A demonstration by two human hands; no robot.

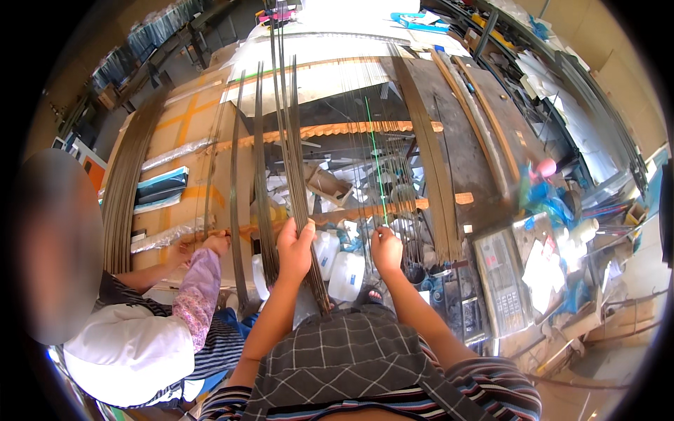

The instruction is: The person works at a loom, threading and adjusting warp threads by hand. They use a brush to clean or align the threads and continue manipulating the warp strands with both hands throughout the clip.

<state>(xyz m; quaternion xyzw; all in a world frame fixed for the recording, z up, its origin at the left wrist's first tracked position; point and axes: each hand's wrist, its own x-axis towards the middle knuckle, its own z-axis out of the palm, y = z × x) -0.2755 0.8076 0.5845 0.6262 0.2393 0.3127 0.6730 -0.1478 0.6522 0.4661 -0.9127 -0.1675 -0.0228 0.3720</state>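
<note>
My left hand [295, 249] is closed around a bundle of long, thin dark strands [298, 186]. The bundle's lower ends hang past my wrist toward my apron. To its right, my right hand [386, 251] is closed in a pinch, where the lower end of a thin bright green strand [379, 172] meets my fingers. Loose fine strands [404, 182] spread around that hand. Farther right lies a wide, flat band of brown strands [432, 161]. Another narrow bundle [260, 175] hangs left of my left hand.
Scalloped wooden bars [330, 130] cross under the strands. Beneath are white plastic jugs [347, 276] and scraps. At left, a co-worker's hand [217, 242] is near cardboard [228, 168]. A keypad panel [502, 281] and cluttered bench stand at right. Shelving [562, 98] lines the far right.
</note>
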